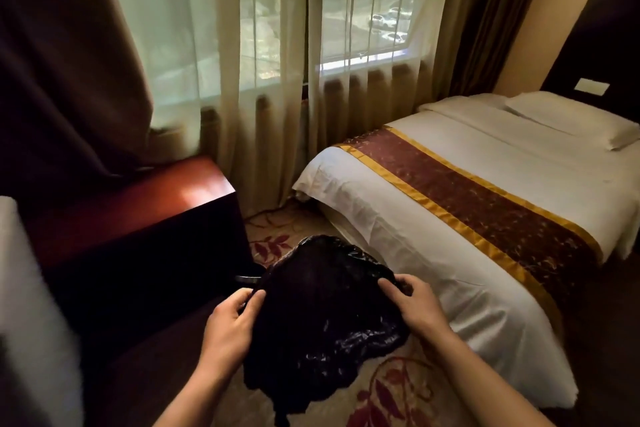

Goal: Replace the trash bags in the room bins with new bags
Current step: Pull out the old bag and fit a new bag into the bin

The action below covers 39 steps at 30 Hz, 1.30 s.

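A black plastic trash bag [322, 308] hangs spread between my two hands, low in the middle of the view, above the carpet. My left hand [230, 322] pinches the bag's left edge with thumb and fingers. At the bag's upper right edge my right hand [417, 305] grips the plastic with curled fingers. A dark curved rim [247, 278], possibly a bin, shows just left of the bag; the rest of it is hidden behind the bag and in shadow.
A dark red wooden cabinet [138, 211] stands at the left. A made bed [467, 211] with white sheets and a maroon-and-gold runner fills the right. Curtains [263, 87] cover the window behind. Patterned carpet [391, 392] lies between cabinet and bed.
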{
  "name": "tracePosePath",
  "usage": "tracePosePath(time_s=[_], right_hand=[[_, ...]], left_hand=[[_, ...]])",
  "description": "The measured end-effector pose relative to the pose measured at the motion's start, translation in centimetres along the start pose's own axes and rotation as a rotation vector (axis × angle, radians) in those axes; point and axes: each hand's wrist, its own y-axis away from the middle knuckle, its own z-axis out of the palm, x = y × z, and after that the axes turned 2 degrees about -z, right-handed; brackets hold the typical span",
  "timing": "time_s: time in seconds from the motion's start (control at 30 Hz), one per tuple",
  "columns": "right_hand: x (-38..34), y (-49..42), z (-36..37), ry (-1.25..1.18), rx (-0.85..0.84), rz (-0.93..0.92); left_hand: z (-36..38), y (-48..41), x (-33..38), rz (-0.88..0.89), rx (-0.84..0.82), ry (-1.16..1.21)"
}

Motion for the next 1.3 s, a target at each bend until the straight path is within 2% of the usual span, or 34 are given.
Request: tracePosePath(time_s=[0.07,0.2,0.33,0.43,0.5,0.57,0.63,0.67,0.73,0.8,0.87,1.0,1.07,1.17,1.3], right_hand=[[0.0,-2.9,0.3,0.015,-0.004,-0.031],[-0.2,-9.0,-0.4,0.097,0.026,-0.102],[-1.7,-14.0,0.2,0.113,-0.035,-0.180],[-3.3,-16.5,1.7,0.100,-0.139,-0.247],[-4.3,-17.9,2.5,0.087,-0.184,-0.284],[-5.5,-19.3,3.0,0.097,-0.238,-0.315],[-6.9,-20.3,3.9,0.128,-0.321,-0.372],[-7.7,-20.8,4.4,0.141,-0.379,-0.407],[-9.2,-22.0,5.5,0.174,-0.488,-0.476],[-10.5,-23.5,6.7,0.204,-0.549,-0.511],[-11.4,-25.4,7.6,0.243,-0.493,-0.518],[-11.5,-28.7,8.5,0.331,-0.285,-0.423],[-10.2,-29.6,9.9,0.390,-0.231,-0.313],[-7.8,-30.0,14.2,0.447,-0.250,-0.042],[-7.2,-32.7,17.8,0.489,-0.184,0.088]], left_hand=[[-0.1,-1.4,-0.2,0.005,0.063,-0.038],[0.1,-5.2,-0.9,-0.036,0.301,-0.159],[2.3,-8.4,-0.4,-0.003,0.359,-0.267],[3.7,-10.8,0.1,-0.081,0.379,-0.296],[3.9,-11.9,0.5,-0.211,0.374,-0.301],[3.8,-12.9,0.4,-0.284,0.335,-0.486],[4.2,-14.3,0.9,-0.207,0.257,-0.657],[4.6,-15.3,1.2,-0.129,0.195,-0.667],[5.6,-18.0,2.1,-0.029,0.029,-0.641],[6.1,-21.0,2.5,-0.025,-0.082,-0.556],[6.1,-23.5,2.5,-0.010,-0.063,-0.509],[5.0,-28.3,1.0,-0.087,0.099,-0.151],[4.4,-30.8,0.8,-0.135,0.149,-0.009],[3.6,-34.2,0.8,-0.179,0.159,0.048],[1.0,-37.2,-1.8,-0.271,0.229,-0.085]])
